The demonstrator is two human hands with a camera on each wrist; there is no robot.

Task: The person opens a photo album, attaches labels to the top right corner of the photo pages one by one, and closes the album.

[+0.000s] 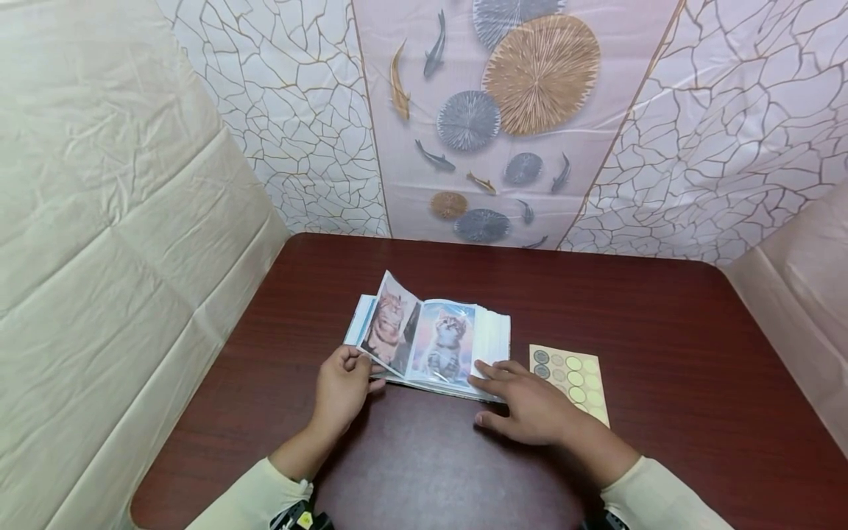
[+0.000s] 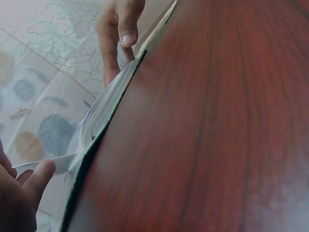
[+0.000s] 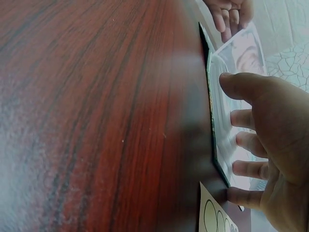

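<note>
One lifted page (image 1: 392, 324) leaning at left of open photo album (image 1: 492, 338), album lying on table (image 1: 424, 456); left hand (image 1: 344, 386) pinching page's near corner, right hand (image 1: 533, 408) resting extended fingers on album's right side. Clean turning probably needing light corner grip, steady right-side pressure.

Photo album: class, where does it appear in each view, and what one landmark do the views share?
Head: the photo album lies open just below the middle, between left hand and right hand.
Left wrist: the album slants edge-on, upper middle to bottom left.
Right wrist: the album is right of middle, partly behind the right hand.
Shared landmark: the right hand.
</note>
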